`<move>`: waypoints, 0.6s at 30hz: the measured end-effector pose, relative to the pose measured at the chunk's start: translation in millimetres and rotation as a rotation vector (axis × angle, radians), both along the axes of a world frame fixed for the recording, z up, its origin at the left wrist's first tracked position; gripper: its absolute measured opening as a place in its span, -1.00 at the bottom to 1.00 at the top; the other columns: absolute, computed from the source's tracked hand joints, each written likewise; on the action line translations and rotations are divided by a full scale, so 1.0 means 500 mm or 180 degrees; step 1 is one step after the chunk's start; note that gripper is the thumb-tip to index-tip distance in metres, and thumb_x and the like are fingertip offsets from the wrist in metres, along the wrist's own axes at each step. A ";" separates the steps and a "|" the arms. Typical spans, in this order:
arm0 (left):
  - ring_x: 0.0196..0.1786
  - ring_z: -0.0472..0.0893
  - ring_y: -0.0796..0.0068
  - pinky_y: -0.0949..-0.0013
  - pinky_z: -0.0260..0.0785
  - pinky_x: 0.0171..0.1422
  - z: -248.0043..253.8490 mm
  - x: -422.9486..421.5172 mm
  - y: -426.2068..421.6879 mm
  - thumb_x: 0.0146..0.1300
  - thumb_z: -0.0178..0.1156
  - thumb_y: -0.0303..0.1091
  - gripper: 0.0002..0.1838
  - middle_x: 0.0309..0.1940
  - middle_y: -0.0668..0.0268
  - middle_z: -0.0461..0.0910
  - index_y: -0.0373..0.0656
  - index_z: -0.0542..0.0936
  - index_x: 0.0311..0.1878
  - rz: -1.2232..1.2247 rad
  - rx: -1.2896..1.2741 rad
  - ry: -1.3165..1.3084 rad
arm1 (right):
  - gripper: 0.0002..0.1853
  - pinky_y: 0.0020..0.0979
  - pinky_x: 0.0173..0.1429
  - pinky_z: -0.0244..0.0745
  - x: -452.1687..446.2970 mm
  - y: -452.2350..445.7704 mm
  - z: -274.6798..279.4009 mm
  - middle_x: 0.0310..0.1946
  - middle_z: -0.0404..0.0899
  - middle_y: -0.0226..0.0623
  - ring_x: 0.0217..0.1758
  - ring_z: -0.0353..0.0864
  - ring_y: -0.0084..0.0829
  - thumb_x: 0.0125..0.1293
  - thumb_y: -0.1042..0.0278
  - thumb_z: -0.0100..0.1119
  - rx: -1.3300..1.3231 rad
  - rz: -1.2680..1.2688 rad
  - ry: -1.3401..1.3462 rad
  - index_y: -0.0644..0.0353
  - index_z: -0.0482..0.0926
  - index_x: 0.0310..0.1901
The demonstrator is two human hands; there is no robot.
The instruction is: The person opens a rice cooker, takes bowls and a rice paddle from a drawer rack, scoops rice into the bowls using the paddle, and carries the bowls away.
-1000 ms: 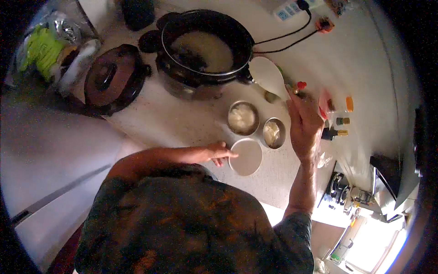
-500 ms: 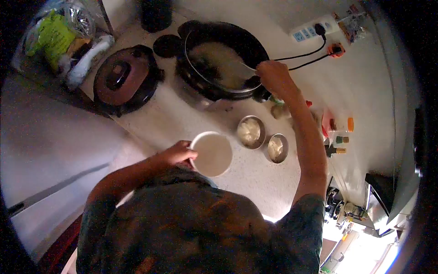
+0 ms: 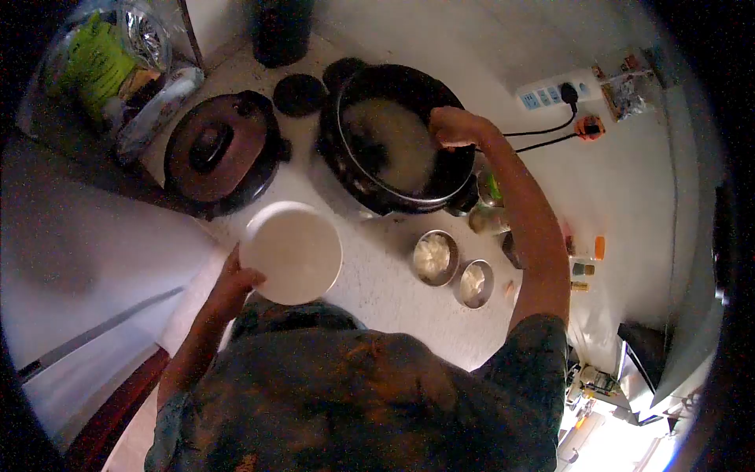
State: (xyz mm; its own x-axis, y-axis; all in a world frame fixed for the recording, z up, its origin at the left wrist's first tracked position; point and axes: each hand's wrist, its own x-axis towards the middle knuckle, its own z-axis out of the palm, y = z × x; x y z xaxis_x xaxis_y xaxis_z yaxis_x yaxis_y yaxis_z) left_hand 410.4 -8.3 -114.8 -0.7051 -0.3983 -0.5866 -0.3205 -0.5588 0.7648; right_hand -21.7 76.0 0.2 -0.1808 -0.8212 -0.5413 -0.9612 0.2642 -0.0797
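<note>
My left hand grips the rim of a white bowl, its thumb over the near left edge. Over the right side of a large black pot is my right hand, fingers curled closed; what it holds is hidden in the dark pot. Pale, cloudy liquid lies in the pot. To the right of the white bowl, two small metal bowls hold white, soft-looking pieces.
A dark oval lid rests left of the pot, near plastic bags. A power strip with cords is at the upper right. Jars and small bottles stand right of the pot and beyond my right arm.
My left hand has taken hold of the white bowl and moved it left and up. My right hand has moved from the counter's right side, with the white ladle-like utensil, to the pot; that utensil is now hidden.
</note>
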 end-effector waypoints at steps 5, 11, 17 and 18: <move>0.02 0.43 0.29 0.28 0.27 0.11 0.050 -0.028 -0.026 -0.15 0.15 -0.32 -0.28 -0.01 0.17 0.42 -0.32 0.23 0.17 0.0550 0.0317 0.0590 | -0.92 -0.32 -0.48 0.34 -0.093 0.014 -0.109 -0.80 0.39 -0.22 -0.68 0.39 -0.31 -0.30 0.54 0.00 -0.0410 0.0418 -0.0567 0.34 0.46 -0.66; 0.02 0.46 0.31 0.25 0.29 0.12 0.057 -0.053 -0.042 -0.07 0.20 -0.21 -0.30 -0.01 0.16 0.44 -0.34 0.27 0.14 0.0429 0.0404 0.0994 | -0.80 -0.33 -0.35 0.33 -0.056 0.001 -0.117 -0.60 0.48 -0.14 -0.51 0.38 -0.32 -0.27 0.53 -0.01 -0.0470 0.0462 -0.1055 0.38 0.46 -0.49; 0.04 0.45 0.32 0.25 0.29 0.12 0.057 -0.059 -0.039 -0.03 0.21 -0.14 -0.30 0.01 0.17 0.44 -0.32 0.27 0.15 0.0452 0.0438 0.0975 | -0.72 -0.33 -0.32 0.34 -0.004 -0.020 -0.102 -0.51 0.55 -0.19 -0.42 0.41 -0.41 -0.20 0.56 -0.05 -0.0074 -0.0016 -0.1127 0.37 0.52 -0.36; 0.04 0.45 0.32 0.25 0.29 0.12 0.058 -0.061 -0.039 -0.03 0.21 -0.14 -0.30 0.01 0.17 0.44 -0.32 0.27 0.15 0.0457 0.0431 0.0983 | -0.74 -0.34 -0.34 0.32 -0.022 -0.014 -0.136 -0.53 0.54 -0.22 -0.44 0.40 -0.43 -0.20 0.56 -0.05 -0.0441 0.0309 -0.1527 0.36 0.52 -0.38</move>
State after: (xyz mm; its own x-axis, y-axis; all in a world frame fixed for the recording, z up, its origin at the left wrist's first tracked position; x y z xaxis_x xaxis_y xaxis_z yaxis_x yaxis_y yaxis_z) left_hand 380.0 -27.6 -85.8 -0.7998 -0.4394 -0.4089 0.0031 -0.6842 0.7293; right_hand -32.9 69.2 -67.7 0.1423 -0.8918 -0.4294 -0.8273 0.1310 -0.5463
